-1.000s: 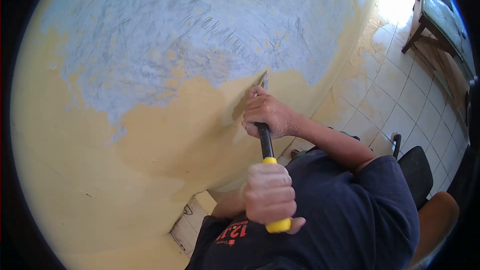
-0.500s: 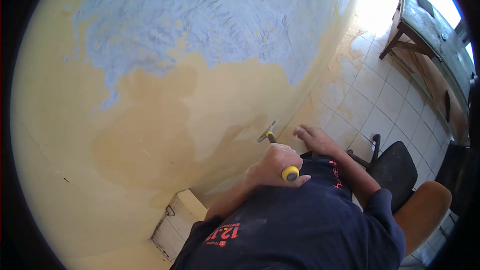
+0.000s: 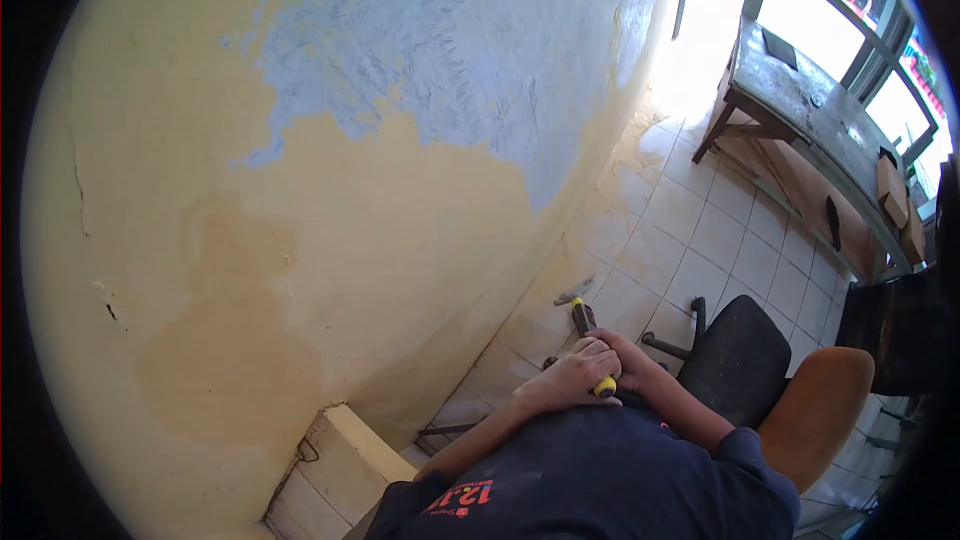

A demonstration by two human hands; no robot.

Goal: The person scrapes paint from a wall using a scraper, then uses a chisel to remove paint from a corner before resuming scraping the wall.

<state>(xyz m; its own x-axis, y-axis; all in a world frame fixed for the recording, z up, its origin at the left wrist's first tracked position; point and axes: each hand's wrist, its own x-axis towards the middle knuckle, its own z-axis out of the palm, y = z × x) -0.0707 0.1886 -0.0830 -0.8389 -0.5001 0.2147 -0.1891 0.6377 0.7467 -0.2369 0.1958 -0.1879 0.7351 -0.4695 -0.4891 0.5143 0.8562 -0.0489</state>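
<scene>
A scraper (image 3: 585, 318) with a dark handle, yellow parts and a flat metal head points away from my body, toward the wall and floor. My left hand (image 3: 577, 374) is closed around its handle, and the yellow butt end shows below the fingers. Against it lies my right hand (image 3: 626, 358), its fingers curled over the handle nearer the head; they are partly hidden. The hands touch each other in front of my dark shirt (image 3: 600, 470). Beside them rises a yellow wall (image 3: 400, 210), bearing a large bare blue-grey patch (image 3: 440, 60) with rough edges.
Yellowish flakes and dust (image 3: 625, 165) lie on the tiled floor (image 3: 690, 210) along the wall. A black chair (image 3: 740, 350) stands close on the right, near a rounded orange-brown shape (image 3: 820, 415). Farther off is a worn table (image 3: 800, 90). A pale cabinet (image 3: 335, 465) stands lower left.
My right hand has come over to the scraper and joined my left hand. The scraper has shifted down and right in view, and the camera has turned, showing more of the table.
</scene>
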